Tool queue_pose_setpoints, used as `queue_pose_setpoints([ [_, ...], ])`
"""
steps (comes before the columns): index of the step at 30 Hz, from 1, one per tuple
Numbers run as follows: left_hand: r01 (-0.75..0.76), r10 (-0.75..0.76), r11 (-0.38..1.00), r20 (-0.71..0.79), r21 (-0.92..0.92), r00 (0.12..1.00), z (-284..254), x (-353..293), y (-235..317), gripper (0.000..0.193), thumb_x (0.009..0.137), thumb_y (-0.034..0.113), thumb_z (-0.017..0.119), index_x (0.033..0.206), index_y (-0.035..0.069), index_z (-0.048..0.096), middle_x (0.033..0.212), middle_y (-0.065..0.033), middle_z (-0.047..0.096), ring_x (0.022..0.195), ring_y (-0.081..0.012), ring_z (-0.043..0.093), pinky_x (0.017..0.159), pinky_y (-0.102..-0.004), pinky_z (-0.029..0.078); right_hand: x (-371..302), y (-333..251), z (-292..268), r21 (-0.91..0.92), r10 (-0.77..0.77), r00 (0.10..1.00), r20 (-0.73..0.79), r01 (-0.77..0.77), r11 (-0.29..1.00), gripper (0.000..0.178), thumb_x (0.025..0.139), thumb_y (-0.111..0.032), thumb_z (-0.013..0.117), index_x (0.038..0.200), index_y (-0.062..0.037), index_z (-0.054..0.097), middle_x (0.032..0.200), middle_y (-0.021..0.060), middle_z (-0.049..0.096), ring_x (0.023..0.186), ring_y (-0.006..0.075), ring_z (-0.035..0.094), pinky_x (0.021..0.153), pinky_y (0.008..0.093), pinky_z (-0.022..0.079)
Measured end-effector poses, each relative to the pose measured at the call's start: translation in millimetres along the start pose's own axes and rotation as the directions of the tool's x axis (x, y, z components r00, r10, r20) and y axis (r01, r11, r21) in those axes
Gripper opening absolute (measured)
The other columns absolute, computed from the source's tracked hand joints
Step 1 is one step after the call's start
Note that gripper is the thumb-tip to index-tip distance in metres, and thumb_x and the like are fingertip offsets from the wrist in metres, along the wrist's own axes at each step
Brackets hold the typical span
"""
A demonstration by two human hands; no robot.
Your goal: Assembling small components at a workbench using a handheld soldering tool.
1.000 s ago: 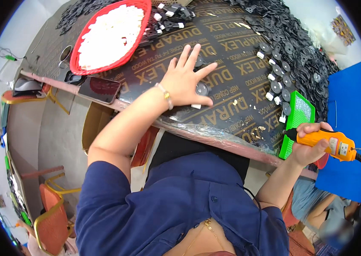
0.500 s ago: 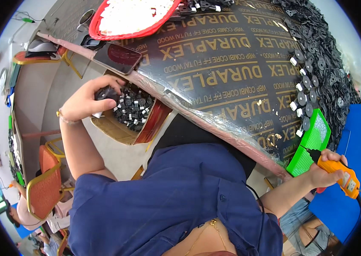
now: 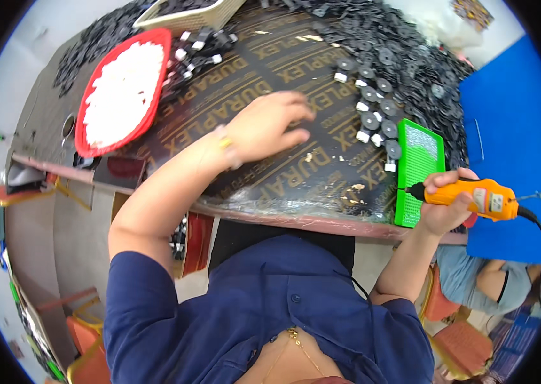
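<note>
My left hand [image 3: 264, 127] hovers over the dark printed board of the tabletop [image 3: 245, 185], fingers apart and lightly bent, with nothing visible in them. A row of black round parts [image 3: 370, 120] with white blocks lies to its right. In my right hand [image 3: 444, 214] is an orange electric screwdriver [image 3: 475, 197], its fingers wrapped round the body. The thin bit points left, above the lower end of a green tray [image 3: 419, 168]. Small silvery pieces [image 3: 421, 142] fill the tray's far end.
A red basket [image 3: 160, 77] of white pieces stands at the left, beside black-and-white parts [image 3: 197, 54]. Black parts [image 3: 405, 70] are heaped at the far right, near a blue panel [image 3: 507, 141]. Below the table edge is a box [image 3: 199, 246]; another person [image 3: 488, 281] sits at the right.
My left hand has left the box below the table edge and let go of the black parts, swinging right over the tabletop. My right hand still grips the screwdriver. The view has turned.
</note>
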State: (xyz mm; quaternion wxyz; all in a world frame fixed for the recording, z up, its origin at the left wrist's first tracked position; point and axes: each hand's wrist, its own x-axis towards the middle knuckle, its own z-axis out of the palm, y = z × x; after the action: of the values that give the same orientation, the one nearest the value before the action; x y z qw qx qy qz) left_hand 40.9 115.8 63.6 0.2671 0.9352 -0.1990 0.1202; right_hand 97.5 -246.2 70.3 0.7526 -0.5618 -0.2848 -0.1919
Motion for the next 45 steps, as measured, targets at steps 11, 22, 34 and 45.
queue_pose_setpoints([
  [11,-0.036,0.031,0.925,0.020,0.378,0.999,104,214,-92,0.051,0.104,0.037,0.055,0.153,0.032,0.045,0.164,-0.0097,0.035,0.152,-0.0323,0.031,0.121,-0.0594,0.024,5,-6,-22,-0.075,-0.063,0.997,-0.042,0.059,0.995,0.054,0.098,-0.050,0.065,0.120,-0.0018,0.051,0.080,0.0119,0.065,0.058,0.0155,0.059,0.056,0.0294,0.053],
  [22,-0.093,0.048,0.942,0.147,0.322,0.988,69,136,-119,0.049,0.105,0.026,0.051,0.153,0.027,0.046,0.163,-0.0088,0.038,0.151,-0.0306,0.033,0.122,-0.0579,0.024,16,-8,-64,-0.166,-0.093,0.987,-0.128,0.071,0.984,0.057,0.097,-0.052,0.066,0.119,-0.0016,0.052,0.080,0.0117,0.064,0.059,0.0165,0.058,0.056,0.0297,0.050],
  [34,-0.019,-0.047,0.883,0.128,0.469,0.991,39,-23,24,0.049,0.090,0.016,0.070,0.138,0.027,0.064,0.149,-0.0022,0.055,0.144,-0.0248,0.044,0.120,-0.0672,0.010,9,6,-109,-0.366,-0.033,0.971,-0.238,-0.058,0.929,0.038,0.101,-0.030,0.066,0.116,0.0026,0.054,0.077,0.0112,0.067,0.059,0.0167,0.060,0.058,0.0295,0.051],
  [45,0.033,-0.049,0.976,0.065,0.215,0.997,80,-20,86,0.056,0.082,0.005,0.072,0.137,0.015,0.061,0.134,-0.0071,0.063,0.119,-0.0223,0.062,0.110,-0.0492,0.032,2,7,-117,-0.332,-0.079,0.966,-0.247,-0.008,0.943,0.039,0.101,-0.033,0.065,0.114,0.0022,0.055,0.076,0.0108,0.066,0.059,0.0166,0.060,0.058,0.0307,0.051],
])
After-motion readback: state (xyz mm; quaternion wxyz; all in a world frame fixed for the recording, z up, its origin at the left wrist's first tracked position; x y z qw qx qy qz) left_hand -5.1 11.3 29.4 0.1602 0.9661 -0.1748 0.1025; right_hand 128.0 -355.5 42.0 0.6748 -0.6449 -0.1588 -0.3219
